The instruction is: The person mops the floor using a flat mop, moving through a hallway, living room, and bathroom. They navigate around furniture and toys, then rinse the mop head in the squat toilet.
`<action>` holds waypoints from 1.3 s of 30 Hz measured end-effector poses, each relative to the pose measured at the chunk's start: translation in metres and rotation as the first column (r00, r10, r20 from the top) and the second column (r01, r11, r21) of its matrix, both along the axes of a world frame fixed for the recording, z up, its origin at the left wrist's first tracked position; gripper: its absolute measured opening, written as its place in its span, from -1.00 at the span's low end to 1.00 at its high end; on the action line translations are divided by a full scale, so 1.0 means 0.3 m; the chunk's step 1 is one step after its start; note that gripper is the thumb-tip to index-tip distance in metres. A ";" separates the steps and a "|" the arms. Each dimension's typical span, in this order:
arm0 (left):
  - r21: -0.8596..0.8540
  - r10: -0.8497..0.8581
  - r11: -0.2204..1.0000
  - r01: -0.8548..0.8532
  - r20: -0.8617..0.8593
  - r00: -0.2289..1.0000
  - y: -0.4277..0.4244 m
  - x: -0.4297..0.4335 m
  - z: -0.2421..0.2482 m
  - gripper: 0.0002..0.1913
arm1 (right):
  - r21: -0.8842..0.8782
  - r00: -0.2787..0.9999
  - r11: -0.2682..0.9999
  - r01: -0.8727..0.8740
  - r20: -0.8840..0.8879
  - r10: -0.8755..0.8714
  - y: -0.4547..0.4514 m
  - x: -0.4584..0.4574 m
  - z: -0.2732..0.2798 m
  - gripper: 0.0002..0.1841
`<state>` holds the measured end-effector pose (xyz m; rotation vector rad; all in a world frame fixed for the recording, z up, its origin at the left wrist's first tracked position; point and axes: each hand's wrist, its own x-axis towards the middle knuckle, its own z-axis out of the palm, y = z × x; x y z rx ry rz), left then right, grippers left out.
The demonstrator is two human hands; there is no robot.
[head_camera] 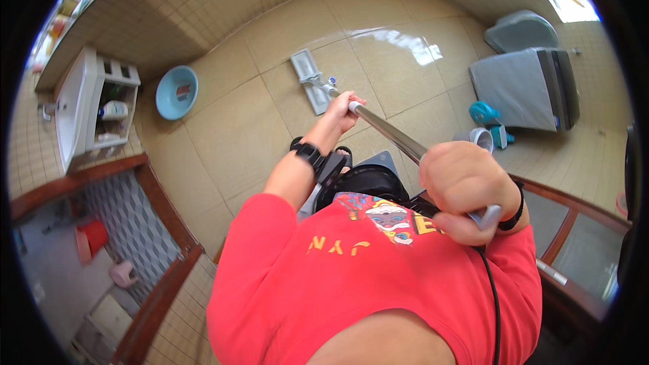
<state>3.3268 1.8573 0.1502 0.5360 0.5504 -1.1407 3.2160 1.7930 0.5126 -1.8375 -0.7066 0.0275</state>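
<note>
A flat mop with a metal pole [390, 132] runs from near my chest down to the tiled floor [233, 106]. Its rectangular grey head [317, 95] lies on the tiles ahead of my feet. My left hand [344, 110] grips the lower part of the pole, just above the joint to the head. Near the pole's upper end, my right hand [464, 190] is closed around it, and a grey grip end sticks out below the fingers. What is under the mop head is hidden.
A light blue basin [177, 92] stands left, beside a white washbasin cabinet [96, 106]. At right are a grey-covered appliance [514, 88], a lidded grey bin [522, 32], teal bottles [484, 112] and a small white bucket [481, 138]. A wooden-framed doorway [170, 213] is at lower left.
</note>
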 end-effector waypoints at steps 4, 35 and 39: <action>0.084 -0.092 0.993 0.083 0.119 0.989 0.223 0.123 0.062 -0.73 | 0.176 1.000 0.984 0.019 -0.003 -0.018 0.056 0.063 0.060 -0.70; 0.317 -0.899 0.435 0.843 0.204 0.387 -0.492 0.079 0.171 -0.79 | 0.109 0.558 0.554 0.825 -0.011 -0.830 -0.148 -0.366 -0.037 -0.84; 0.312 -0.951 0.258 0.914 0.246 0.185 -0.661 -0.066 0.187 -0.73 | -0.063 0.525 0.523 0.850 0.039 -0.850 -0.154 -0.443 -0.029 -0.84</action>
